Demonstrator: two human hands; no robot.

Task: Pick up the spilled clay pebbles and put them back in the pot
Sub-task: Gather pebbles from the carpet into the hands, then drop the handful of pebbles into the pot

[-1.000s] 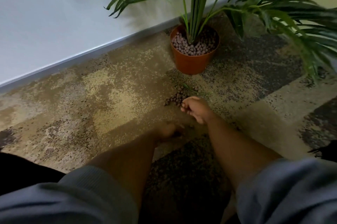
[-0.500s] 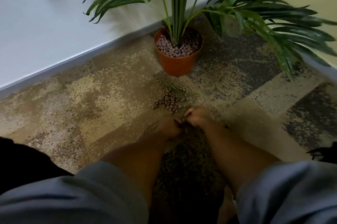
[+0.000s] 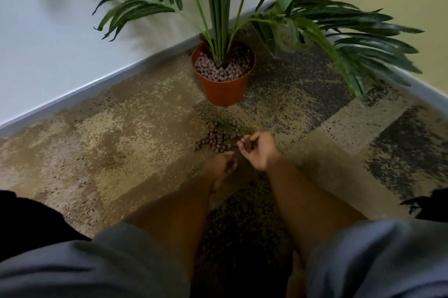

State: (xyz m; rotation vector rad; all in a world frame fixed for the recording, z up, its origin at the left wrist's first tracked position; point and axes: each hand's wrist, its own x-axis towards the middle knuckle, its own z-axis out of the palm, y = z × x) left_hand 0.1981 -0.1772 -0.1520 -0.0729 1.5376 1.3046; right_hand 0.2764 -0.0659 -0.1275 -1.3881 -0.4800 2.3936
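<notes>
Leftmost, wall and skirting (image 3: 97, 89): smooth pale paint over a grey strip, meeting the floor at an angle.
Carpet (image 3: 116, 142): flat mottled tan and charcoal pile (likely to hide stray pebbles).
Left hand (image 3: 221, 164): low over the carpet just below the spill, fingers curled down; whether its grip encloses anything cannot be told.
Spilled clay pebbles (image 3: 214, 139): small rounded brown beads, matte, heaped loosely on the carpet between pot and hands, touching neither.
Pot (image 3: 224, 89): upright terracotta-coloured tapered cup, filled near the rim with like pebbles around the green stems.
Right hand (image 3: 257, 150): palm up and cupped beside the spill, grip loosely half-closed around a few gathered pebbles, probably serving as a carrier before tipping into the pot.
Fronds (image 3: 358, 50): long glossy blades drooping at right.
</notes>
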